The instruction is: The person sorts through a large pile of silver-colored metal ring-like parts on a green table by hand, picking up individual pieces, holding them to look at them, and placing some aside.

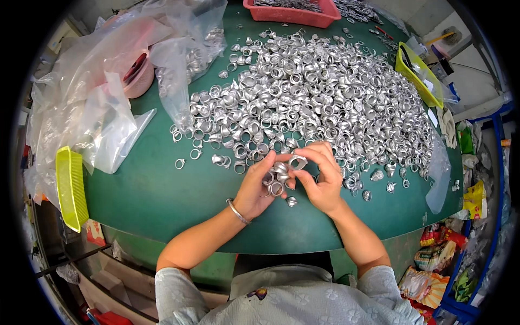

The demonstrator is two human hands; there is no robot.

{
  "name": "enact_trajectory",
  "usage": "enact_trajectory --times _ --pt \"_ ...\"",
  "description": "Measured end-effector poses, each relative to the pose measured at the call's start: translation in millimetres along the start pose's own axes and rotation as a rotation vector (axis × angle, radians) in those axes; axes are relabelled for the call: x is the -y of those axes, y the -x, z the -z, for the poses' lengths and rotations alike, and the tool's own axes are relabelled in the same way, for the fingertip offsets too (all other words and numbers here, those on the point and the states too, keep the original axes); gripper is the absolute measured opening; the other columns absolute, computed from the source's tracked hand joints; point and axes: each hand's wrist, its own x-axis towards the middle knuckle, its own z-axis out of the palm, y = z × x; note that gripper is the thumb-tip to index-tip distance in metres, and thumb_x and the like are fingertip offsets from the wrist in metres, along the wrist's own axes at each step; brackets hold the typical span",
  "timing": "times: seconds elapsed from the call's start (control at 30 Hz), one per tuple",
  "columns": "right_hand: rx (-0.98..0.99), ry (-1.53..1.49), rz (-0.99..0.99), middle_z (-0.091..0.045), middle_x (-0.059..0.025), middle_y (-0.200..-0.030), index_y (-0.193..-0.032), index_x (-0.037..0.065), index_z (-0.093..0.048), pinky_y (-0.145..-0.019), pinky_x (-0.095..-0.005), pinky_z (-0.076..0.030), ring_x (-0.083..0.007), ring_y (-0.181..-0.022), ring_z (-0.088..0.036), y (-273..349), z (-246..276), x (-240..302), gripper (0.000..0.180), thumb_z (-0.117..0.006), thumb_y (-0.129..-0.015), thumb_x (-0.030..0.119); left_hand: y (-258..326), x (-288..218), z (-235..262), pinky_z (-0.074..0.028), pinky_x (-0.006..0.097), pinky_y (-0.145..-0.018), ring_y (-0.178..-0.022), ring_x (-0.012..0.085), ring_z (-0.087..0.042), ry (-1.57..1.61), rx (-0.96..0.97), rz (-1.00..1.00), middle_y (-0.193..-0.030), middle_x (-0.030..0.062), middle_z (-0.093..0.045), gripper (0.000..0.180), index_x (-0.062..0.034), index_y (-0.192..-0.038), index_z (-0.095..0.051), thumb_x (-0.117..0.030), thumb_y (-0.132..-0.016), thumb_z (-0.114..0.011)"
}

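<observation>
In my left hand point(254, 187) several silver metal rings point(277, 187) are cupped, with the fingers curled round them. My right hand point(324, 184) pinches a single silver ring point(297, 162) between thumb and fingers, close beside the left fingertips. Both hands are above the near edge of a big heap of silver rings point(330, 92). One loose ring point(292, 201) lies on the green table just below my hands. A bangle point(237, 212) circles my left wrist.
Clear plastic bags point(103, 97) cover the table's left side around a pink bowl point(142, 78). A yellow-green basket point(72, 187) is at the left edge, another yellow-green tray point(417, 76) at the right. A red tray point(292, 15) of metal pieces stands at the back.
</observation>
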Motion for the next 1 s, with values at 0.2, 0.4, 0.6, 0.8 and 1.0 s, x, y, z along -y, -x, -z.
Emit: enact_trajectory --times 0.2,0.4,0.6,0.8,1.0 --pt "-0.020 -0.370 -0.210 -0.054 -0.0063 -0.092 -0.108 0.000 -0.057 -0.079 -0.0292 -0.038 -0.0164 -0.085 -0.045 7.5 -0.9 -0.4 0.032 -0.065 -0.078 0.007 6.7 -1.2 -10.9 -0.050 0.025 -0.048 -0.071 0.0169 -0.059 -0.153 -0.028 -0.067 -0.085 0.0084 -0.058 0.022 -0.0004 -0.102 -0.055 -0.019 -0.090 -0.055" --pt "-0.028 -0.506 -0.270 -0.053 -0.0054 -0.101 -0.110 0.000 -0.056 -0.081 -0.0260 -0.036 -0.0138 -0.087 -0.043 14.3 -5.4 2.7 0.032 -0.065 -0.079 0.005 12.2 2.3 -14.0 -0.053 0.023 -0.054 -0.070 0.0104 -0.059 -0.359 -0.081 -0.328 -0.088 0.0083 -0.059 0.021 0.0008 -0.098 -0.061 0.002 -0.077 -0.066" --pt "0.003 -0.329 -0.174 -0.059 -0.0070 -0.099 -0.106 0.002 -0.057 -0.077 -0.0281 -0.040 -0.0175 -0.090 -0.050 13.6 -5.4 3.0 0.033 -0.068 -0.075 0.005 17.3 -3.9 -23.6 -0.053 0.021 -0.054 -0.070 0.0109 -0.059 -0.544 -0.068 -0.502 -0.089 0.0094 -0.059 0.022 0.0023 -0.095 -0.064 0.007 -0.074 -0.066" --pt "0.004 -0.258 -0.151 -0.062 -0.0088 -0.099 -0.104 0.002 -0.058 -0.073 -0.0294 -0.042 -0.0205 -0.091 -0.053 12.3 -5.5 5.3 0.032 -0.067 -0.073 0.002 15.6 -0.3 -19.4 -0.052 0.020 -0.053 -0.068 0.0105 -0.059 -0.566 -0.091 -0.525 -0.089 0.0100 -0.060 0.020 0.0025 -0.093 -0.065 0.008 -0.074 -0.065" --pt "0.008 -0.298 -0.153 -0.062 -0.0103 -0.099 -0.103 0.000 -0.058 -0.073 -0.0297 -0.042 -0.0213 -0.090 -0.053 12.2 -5.6 6.5 0.028 -0.064 -0.076 0.005 15.5 1.9 -16.8 -0.049 0.019 -0.053 -0.068 0.0097 -0.058 -0.575 -0.121 -0.534 -0.089 0.0095 -0.060 0.018 0.0015 -0.091 -0.065 0.008 -0.074 -0.065"
